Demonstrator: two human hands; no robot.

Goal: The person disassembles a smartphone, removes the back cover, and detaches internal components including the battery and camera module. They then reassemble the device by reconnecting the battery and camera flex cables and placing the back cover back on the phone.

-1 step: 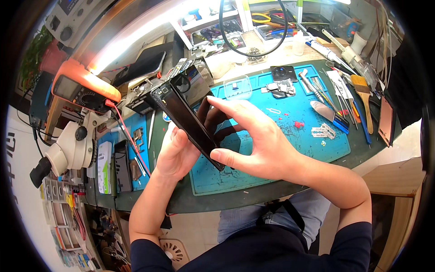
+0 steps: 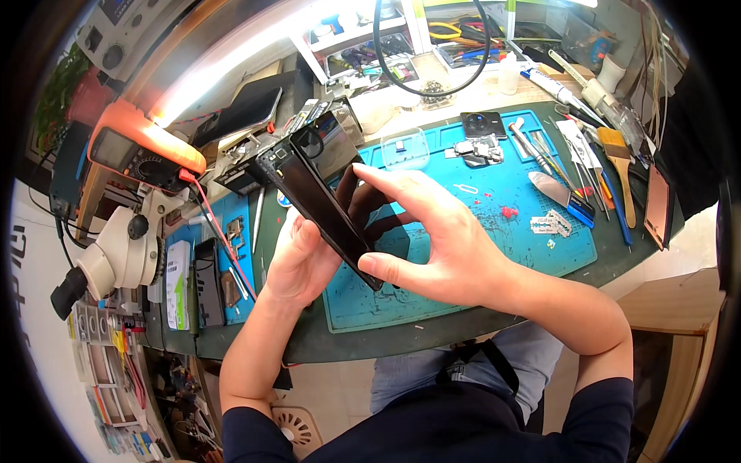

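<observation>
A black phone [image 2: 312, 202] is tilted up over the blue repair mat [image 2: 386, 309], with a glossy dark panel along its right side; whether that panel is separate from the body I cannot tell. My left hand [image 2: 301, 258] grips the phone from below and the left, thumb against its edge. My right hand [image 2: 432, 239] holds it from the right, index fingertip at the upper edge of the glossy part and thumb on the lower end. The fingers behind the phone are mostly hidden.
An orange multimeter [image 2: 143, 150] and white microscope [image 2: 127, 255] stand left. Metal parts [image 2: 478, 150], a clear box [image 2: 405, 150], razor blades [image 2: 548, 224], a brush [image 2: 617, 162] and tools [image 2: 563, 197] lie right and behind. Shelves [image 2: 463, 35] are at the back.
</observation>
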